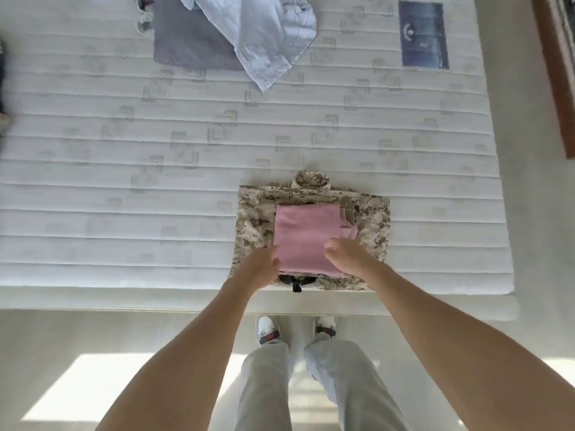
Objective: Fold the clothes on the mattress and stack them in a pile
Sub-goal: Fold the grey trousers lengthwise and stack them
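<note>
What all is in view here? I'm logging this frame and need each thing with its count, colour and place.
mattress: one, white quilted, fills most of the view
camouflage garment: one, tan and brown, folded at the mattress's near edge
pink garment: one, pink, folded on top of the camouflage garment
light blue garment: one, pale blue, crumpled at the far side
grey garment: one, grey, flat, partly under the light blue garment
label: one, dark blue, far right of the mattress
floor: pale, sunlit patches, in front of the mattress
shoes: two, white, on the floor
left hand: on the pink garment's near left edge
right hand: on its near right edge
</note>
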